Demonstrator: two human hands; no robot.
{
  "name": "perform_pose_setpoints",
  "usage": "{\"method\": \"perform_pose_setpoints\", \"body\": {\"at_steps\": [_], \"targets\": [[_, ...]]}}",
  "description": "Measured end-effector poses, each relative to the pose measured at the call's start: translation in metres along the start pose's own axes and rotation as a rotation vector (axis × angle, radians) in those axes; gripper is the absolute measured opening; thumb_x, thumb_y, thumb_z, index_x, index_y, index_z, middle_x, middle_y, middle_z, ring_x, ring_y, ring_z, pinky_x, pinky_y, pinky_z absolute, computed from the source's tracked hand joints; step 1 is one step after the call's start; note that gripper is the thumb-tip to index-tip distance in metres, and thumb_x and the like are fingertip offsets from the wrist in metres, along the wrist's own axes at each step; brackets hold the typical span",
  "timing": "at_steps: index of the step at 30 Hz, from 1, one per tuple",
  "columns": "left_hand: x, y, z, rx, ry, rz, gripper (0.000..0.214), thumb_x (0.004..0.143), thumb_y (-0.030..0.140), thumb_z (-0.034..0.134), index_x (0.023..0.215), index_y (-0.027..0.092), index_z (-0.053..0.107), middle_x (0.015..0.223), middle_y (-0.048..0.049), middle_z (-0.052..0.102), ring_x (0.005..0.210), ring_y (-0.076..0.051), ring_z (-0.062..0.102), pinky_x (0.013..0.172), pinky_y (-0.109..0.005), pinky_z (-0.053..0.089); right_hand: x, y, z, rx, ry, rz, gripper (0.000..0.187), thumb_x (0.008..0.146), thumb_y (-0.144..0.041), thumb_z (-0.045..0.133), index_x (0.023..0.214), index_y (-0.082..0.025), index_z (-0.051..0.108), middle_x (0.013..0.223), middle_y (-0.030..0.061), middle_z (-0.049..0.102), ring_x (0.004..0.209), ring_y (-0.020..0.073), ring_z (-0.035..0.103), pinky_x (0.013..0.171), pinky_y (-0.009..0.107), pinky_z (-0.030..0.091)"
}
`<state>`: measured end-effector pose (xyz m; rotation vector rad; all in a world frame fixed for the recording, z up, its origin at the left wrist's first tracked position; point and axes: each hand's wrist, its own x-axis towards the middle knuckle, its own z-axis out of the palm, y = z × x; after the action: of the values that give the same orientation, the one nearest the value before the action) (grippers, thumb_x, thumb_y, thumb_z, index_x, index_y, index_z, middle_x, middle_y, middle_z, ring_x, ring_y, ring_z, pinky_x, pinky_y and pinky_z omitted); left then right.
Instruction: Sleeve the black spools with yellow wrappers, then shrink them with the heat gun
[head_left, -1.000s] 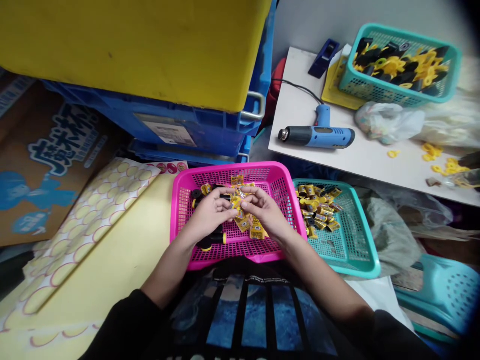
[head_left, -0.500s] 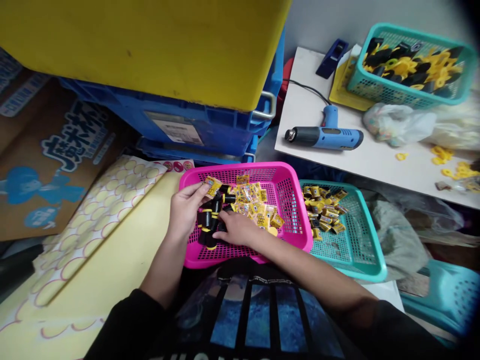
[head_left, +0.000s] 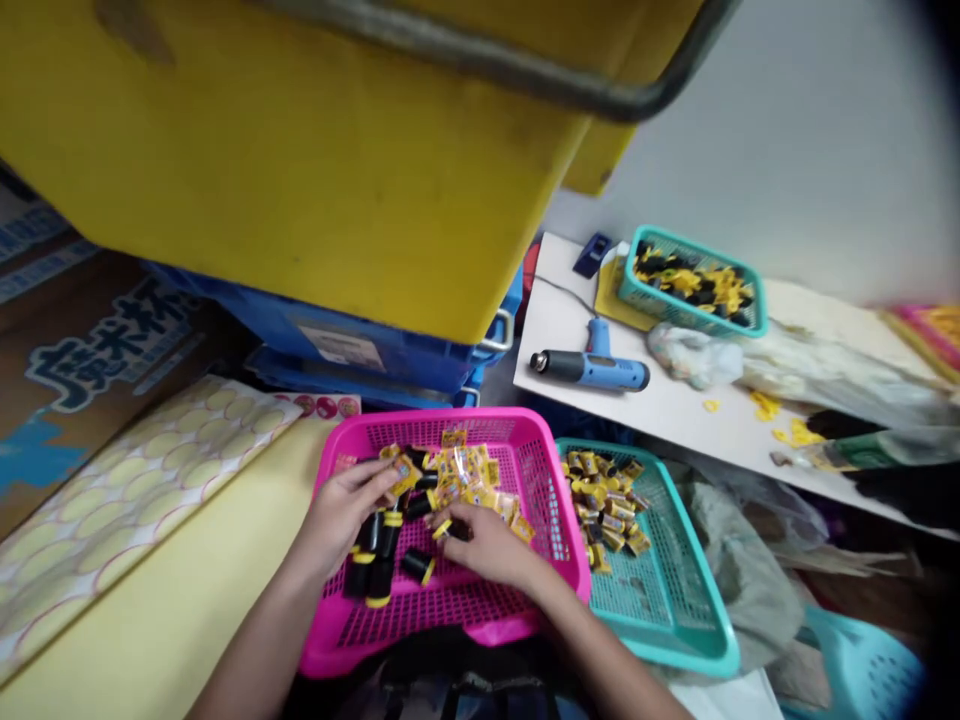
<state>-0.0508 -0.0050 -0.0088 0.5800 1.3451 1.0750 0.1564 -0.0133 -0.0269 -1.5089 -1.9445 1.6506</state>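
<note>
A pink mesh basket [head_left: 345,630] sits on my lap. It holds several black cylinders with yellow ends [head_left: 381,560] and a heap of small yellow packets [head_left: 469,470]. My left hand [head_left: 341,515] hovers over the basket's left side and pinches one yellow packet [head_left: 405,470] between thumb and fingers. My right hand [head_left: 487,540] lies low in the middle of the basket, fingers curled on a black and yellow cylinder [head_left: 444,528].
A teal basket [head_left: 675,630] with wrapped yellow pieces stands right of the pink one. Behind it a white table [head_left: 675,410] carries a blue heat gun [head_left: 589,368], a plastic bag and another teal basket [head_left: 694,285]. Yellow and blue crates [head_left: 300,190] loom at the back left.
The head has tilted up, so the baskets sit lower and farther in view. A second ago both hands met over the packets; now they are apart, left on a packet, right among the cylinders.
</note>
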Motion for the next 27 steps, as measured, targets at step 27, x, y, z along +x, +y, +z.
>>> {"method": "perform_pose_setpoints", "body": {"at_steps": [27], "targets": [[-0.021, 0.003, 0.054, 0.373, -0.3, 0.421, 0.031, 0.081, 0.045, 0.066, 0.099, 0.023, 0.077, 0.091, -0.0069, 0.067, 0.088, -0.02, 0.062, 0.079, -0.031, 0.051, -0.033, -0.016, -0.061, 0.749, 0.305, -0.14, 0.031, 0.068, -0.045, 0.077, 0.081, -0.02, 0.064, 0.065, -0.0029, 0.058, 0.051, 0.0096, 0.051, 0.048, 0.024, 0.042]]}}
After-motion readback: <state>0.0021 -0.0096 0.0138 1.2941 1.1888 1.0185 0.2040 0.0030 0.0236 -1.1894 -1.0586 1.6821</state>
